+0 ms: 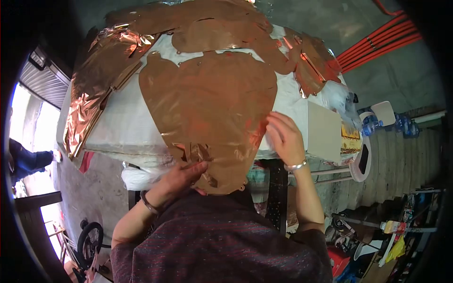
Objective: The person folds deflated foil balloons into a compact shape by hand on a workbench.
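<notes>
A large copper-coloured foil balloon (pixel 207 104), flat and uninflated, lies over the front of the white-covered table (pixel 127 122), its narrow lower end hanging toward my body. My left hand (pixel 181 179) grips its lower left edge, the thumb on top and the other fingers mostly hidden beneath. Crumpled folds of foil show beside that thumb. On the opposite side, my right hand (pixel 286 141) has its fingers stretched toward the balloon's right edge, fingertips right at the foil. A small holed tab sticks out at the bottom right corner.
More flat foil pieces (pixel 207 34) cover the back of the table, with a crinkled foil pile (pixel 94 94) at left. A pale board (pixel 324 127) and a yellow box (pixel 350 137) sit at right. Beyond stands a white stool (pixel 361 162). A person's leg (pixel 30 160) shows far left.
</notes>
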A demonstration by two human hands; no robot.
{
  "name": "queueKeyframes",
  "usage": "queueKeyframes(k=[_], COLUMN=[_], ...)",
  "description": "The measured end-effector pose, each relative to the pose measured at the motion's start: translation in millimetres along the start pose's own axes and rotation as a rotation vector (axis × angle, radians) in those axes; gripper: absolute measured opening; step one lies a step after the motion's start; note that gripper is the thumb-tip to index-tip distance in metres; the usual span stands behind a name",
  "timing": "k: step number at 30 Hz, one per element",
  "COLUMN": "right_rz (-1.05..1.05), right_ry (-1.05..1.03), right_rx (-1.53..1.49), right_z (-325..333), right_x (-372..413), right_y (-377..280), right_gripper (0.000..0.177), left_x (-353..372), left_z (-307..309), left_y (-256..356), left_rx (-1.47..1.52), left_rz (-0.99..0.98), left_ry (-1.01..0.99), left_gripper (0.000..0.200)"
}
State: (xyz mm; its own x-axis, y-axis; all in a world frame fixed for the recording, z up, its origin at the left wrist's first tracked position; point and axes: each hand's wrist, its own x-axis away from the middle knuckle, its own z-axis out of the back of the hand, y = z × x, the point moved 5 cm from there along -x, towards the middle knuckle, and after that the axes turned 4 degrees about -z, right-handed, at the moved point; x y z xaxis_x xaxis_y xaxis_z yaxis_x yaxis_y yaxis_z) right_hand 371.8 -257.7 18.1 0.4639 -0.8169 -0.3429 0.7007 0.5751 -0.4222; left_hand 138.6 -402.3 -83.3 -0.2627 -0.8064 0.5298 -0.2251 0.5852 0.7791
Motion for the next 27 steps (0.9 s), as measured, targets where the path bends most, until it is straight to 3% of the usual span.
queueKeyframes(k=[2,10,12,14,17,21,24,27], right_rz=[-0.001,0.040,-0.033,0.062,0.212,0.300,0.239,0.232], right_ry=[-0.004,-0.034,-0.068,-0.078,-0.153,-0.307,-0.409,-0.534], right_rx=[0.023,0.156,0.262,0.243,0.151,0.035,0.043,0.095], right_z=[-4.6,-33.8,-36.8,-37.0,-54.4,-89.9,-126.7,-145.3], right_x=[-12.4,-53.5,-68.3,-86.5,-113.9,-159.5,-196.7,-223.0], right_y=[13.5,28.5,30.0,10.0,-14.7,-41.3,-39.5,-40.7], right_gripper=[0.022,0.019,0.022,0.024,0.030,0.031,0.026,0.022], left_x=[5.3,4.5,1.4,0.9,-0.7,-7.9,-9.7,-13.6], left_z=[-9.8,-13.9,-13.2,-18.1,-20.0,-14.5,-12.3,-3.7], left_y=[9.2,2.0,-1.9,2.5,3.2,-13.2,-16.9,-31.7], left_rx=[0.190,0.027,-0.009,-0.067,-0.079,-0.120,-0.063,-0.257], left_rz=[-0.157,-0.137,-0.114,-0.288,-0.357,-0.275,-0.268,-0.160], left_ry=[-0.101,-0.099,-0.096,-0.110,-0.090,-0.092,-0.061,-0.050], left_gripper=[0.047,0.041,0.039,0.038,0.037,0.036,0.041,0.047])
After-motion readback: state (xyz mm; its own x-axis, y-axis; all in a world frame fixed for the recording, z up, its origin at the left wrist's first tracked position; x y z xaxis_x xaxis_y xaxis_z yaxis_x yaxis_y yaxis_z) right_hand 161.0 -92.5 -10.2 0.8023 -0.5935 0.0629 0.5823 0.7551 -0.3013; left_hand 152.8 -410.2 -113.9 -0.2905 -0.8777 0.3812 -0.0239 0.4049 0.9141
